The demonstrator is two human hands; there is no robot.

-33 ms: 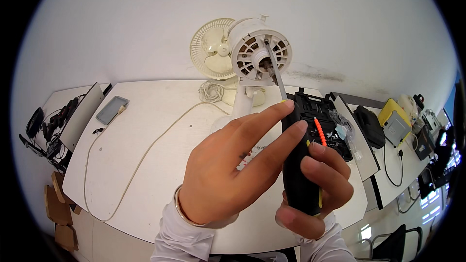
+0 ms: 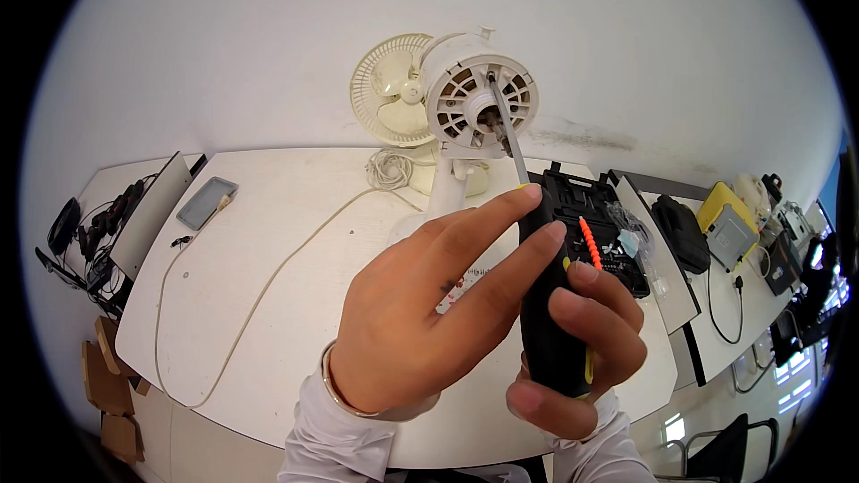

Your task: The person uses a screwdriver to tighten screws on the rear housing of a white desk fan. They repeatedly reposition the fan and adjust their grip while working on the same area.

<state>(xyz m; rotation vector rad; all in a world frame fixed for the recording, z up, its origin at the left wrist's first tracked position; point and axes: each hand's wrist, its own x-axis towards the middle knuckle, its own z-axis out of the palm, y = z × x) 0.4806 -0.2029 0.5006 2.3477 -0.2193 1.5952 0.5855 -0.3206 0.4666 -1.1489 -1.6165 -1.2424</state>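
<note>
My left hand (image 2: 420,313) has its index and middle fingertips pressed on a black-and-yellow screwdriver (image 2: 557,340). My right hand (image 2: 598,340) wraps around the lower part of that handle. The metal shaft reaches up into the front of a white fan motor housing (image 2: 456,58), which has a vented round face and stands on a white column (image 2: 446,192). Behind it is a cream fan (image 2: 385,98) with its grille and blades, beside a coiled cable (image 2: 389,168). An open black tool case (image 2: 582,188) lies just beyond the handle, with an orange spiral piece (image 2: 591,243).
The white table (image 2: 242,322) holds a grey phone-like slab (image 2: 208,204) and a long cable. A side desk at left carries dark cables (image 2: 98,224). At right are a black case (image 2: 680,233) and yellow box (image 2: 725,215). Cardboard (image 2: 98,367) and a chair (image 2: 720,452) stand low.
My right hand's fingers on the screwdriver handle have shifted very slightly to the left. The rest looks the same.
</note>
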